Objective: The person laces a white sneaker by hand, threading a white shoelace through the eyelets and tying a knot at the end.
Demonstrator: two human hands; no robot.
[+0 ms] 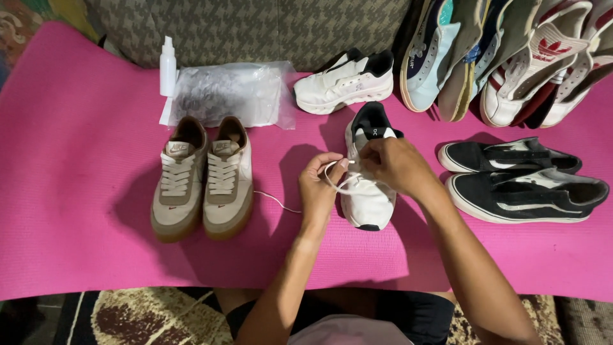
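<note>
White sneaker (367, 191) with a black collar lies toe toward the person in the middle of the pink mat (70, 211), square in front so both hands can work its white lace (338, 182). Left hand (319, 188), just left of the sneaker, pinches a lace loop in closed fingertips while a loose end trails leftward; right hand (397, 167) is closed over the tongue, steadying the sneaker. Left of it stands a tan pair (203, 176); right, black shoes (523, 179); behind, its white mate (345, 82).
</note>
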